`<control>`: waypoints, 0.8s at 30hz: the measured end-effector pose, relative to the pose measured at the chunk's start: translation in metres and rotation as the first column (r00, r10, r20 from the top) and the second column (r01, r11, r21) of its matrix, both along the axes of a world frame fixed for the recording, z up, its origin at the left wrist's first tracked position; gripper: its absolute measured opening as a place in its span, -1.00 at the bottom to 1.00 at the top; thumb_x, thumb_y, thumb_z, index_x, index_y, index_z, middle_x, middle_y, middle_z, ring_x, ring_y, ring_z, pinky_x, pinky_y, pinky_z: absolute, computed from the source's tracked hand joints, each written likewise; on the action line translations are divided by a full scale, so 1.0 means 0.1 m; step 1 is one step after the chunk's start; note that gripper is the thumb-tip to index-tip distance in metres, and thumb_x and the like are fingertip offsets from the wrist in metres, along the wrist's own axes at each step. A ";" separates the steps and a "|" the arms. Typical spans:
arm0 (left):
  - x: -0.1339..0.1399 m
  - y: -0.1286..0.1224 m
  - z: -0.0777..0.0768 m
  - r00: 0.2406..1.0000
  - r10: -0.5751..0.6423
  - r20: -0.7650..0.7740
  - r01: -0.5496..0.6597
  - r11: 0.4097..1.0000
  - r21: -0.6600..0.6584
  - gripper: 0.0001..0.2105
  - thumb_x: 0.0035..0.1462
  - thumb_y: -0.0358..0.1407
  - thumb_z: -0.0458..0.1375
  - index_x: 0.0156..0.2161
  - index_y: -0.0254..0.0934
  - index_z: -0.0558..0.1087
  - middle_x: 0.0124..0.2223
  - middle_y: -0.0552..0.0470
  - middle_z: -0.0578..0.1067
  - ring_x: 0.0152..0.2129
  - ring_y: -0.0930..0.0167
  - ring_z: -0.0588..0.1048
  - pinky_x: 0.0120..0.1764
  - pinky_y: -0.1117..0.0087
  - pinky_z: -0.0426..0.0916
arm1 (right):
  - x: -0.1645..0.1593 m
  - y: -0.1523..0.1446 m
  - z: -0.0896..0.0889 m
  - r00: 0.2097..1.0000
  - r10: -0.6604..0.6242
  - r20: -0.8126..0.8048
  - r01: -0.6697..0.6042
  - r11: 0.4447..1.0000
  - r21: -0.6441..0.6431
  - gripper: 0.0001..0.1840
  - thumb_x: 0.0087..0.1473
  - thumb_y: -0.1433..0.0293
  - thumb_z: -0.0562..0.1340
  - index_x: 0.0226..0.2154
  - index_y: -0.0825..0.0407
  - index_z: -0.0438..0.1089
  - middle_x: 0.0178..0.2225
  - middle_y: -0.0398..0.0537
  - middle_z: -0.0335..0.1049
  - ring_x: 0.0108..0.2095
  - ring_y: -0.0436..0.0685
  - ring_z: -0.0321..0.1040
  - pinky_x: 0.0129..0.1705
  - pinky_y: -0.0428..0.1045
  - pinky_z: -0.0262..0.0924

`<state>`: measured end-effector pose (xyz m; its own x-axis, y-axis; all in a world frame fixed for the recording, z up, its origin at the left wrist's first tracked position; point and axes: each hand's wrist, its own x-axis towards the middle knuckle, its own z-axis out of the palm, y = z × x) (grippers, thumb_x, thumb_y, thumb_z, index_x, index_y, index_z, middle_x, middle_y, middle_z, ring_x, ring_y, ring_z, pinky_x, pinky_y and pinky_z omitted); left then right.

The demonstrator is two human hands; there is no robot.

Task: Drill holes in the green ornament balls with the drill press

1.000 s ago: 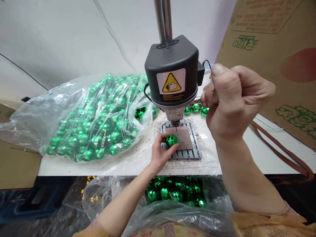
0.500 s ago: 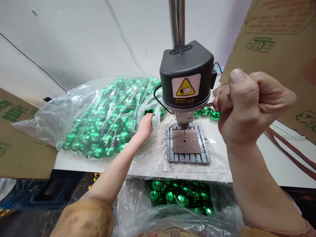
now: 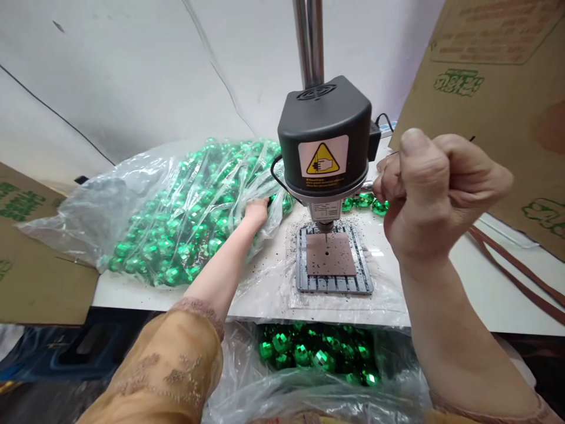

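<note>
Sitting in the mouth of the clear bag (image 3: 83,221), my left hand (image 3: 257,210) hid its fingers (couldn't tell grip) | bagged green beads (image 3: 215,245) lay mostly left of it | right hand (image 3: 424,197), farther, curled round lever (image 3: 367,187)

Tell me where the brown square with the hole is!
In the head view, the brown square lies a little right of the middle, on the grey slotted plate below the black drill, right of the big bag of green balls.
</note>
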<state>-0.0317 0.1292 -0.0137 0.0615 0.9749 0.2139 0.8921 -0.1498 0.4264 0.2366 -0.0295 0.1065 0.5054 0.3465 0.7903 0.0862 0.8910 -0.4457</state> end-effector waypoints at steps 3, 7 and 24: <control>0.04 -0.17 0.10 0.999 0.029 -0.021 -0.029 0.999 0.014 -0.82 0.20 -0.35 0.24 -0.10 -0.37 0.48 -0.23 -0.19 0.54 -0.09 0.12 0.50 -0.02 0.17 0.33 | 0.00 0.01 -0.01 1.000 0.010 0.006 -0.010 1.000 0.018 -0.45 0.13 0.38 0.27 -0.71 0.02 -0.04 -0.73 -0.27 -0.11 -0.68 -0.09 -0.02 -0.60 0.02 -0.19; 0.16 -0.58 0.20 0.957 -0.185 0.223 0.186 0.982 0.015 -0.66 0.21 -0.30 0.21 0.09 -0.24 0.42 -0.22 -0.06 0.51 -0.25 0.29 0.50 -0.16 0.30 0.38 | -0.01 0.01 -0.02 1.000 -0.001 -0.030 0.001 1.000 0.008 -0.44 0.12 0.36 0.29 -0.71 0.02 -0.05 -0.73 -0.27 -0.11 -0.68 -0.09 -0.04 -0.59 0.03 -0.21; 0.69 -1.38 -0.40 0.461 -0.164 0.872 0.437 0.897 -0.062 -0.51 0.00 -0.11 0.40 0.02 -0.15 0.41 -0.04 -0.03 0.55 -0.12 0.32 0.54 -0.08 0.31 0.44 | -0.05 -0.04 0.01 1.000 0.004 -0.017 -0.004 1.000 -0.008 -0.44 0.14 0.37 0.24 -0.68 0.01 -0.11 -0.71 -0.26 -0.16 -0.68 -0.09 -0.06 -0.60 0.00 -0.17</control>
